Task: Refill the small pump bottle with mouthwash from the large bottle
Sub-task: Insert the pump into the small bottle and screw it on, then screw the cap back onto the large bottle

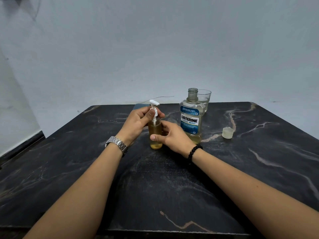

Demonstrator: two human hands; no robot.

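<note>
1. Judging by the amber liquid, the small pump bottle looked pretty much refilled, standing upright mid-table.
2. Left hand gripped the pump head, probably screwing it on; right hand clasped the body.
3. Large bottle stood uncapped just beside, its cap lying apart; recapping was left.

Small print on large bottle label unreadable; hands hide pump collar & part of small bottle
</note>
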